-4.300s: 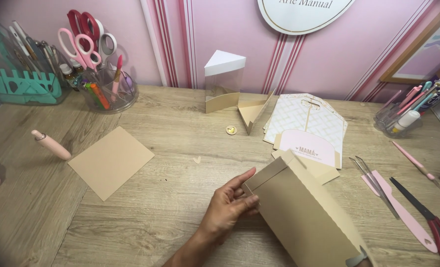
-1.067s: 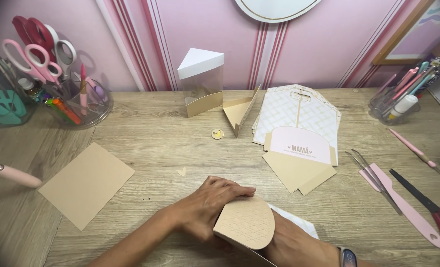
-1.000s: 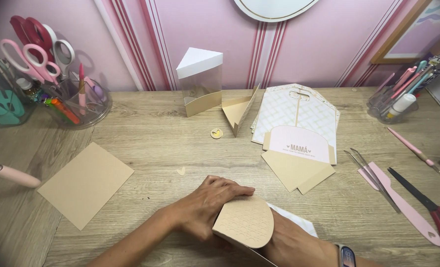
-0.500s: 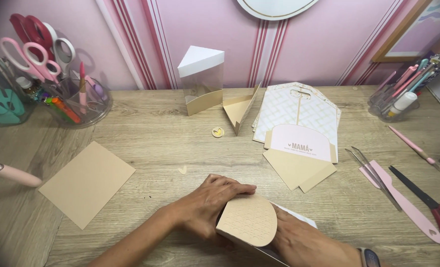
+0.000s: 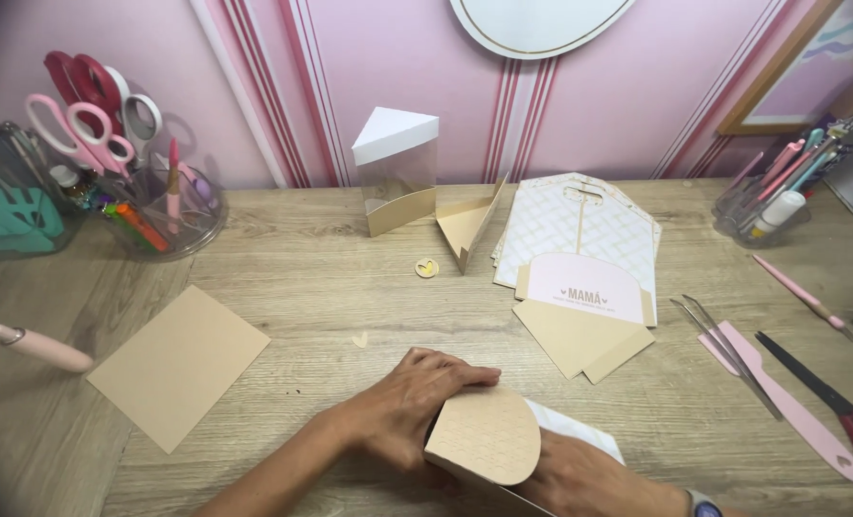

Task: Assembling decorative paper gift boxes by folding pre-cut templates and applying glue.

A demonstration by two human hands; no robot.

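At the near edge of the wooden table (image 5: 330, 287), both hands press on a tan folded cardstock piece (image 5: 485, 433) with a rounded, embossed flap. My left hand (image 5: 417, 402) lies over its left side, fingers curled along the top fold. My right hand (image 5: 580, 474) holds it from below and right, mostly hidden behind the flap. A white sheet edge (image 5: 580, 431) shows beneath the piece.
A loose tan square sheet (image 5: 177, 364) lies left. At the back stand a clear wedge-shaped box (image 5: 396, 172), a tan wedge tray (image 5: 469, 225) and patterned cards (image 5: 584, 249). Tweezers (image 5: 728, 349), pink tools and scissors (image 5: 829, 407) lie right; tool cups stand at both back corners.
The tan piece was a large flat folded panel touched only by my left hand; now both hands hold it with the rounded flap facing up. It shifted slightly right in the last second.
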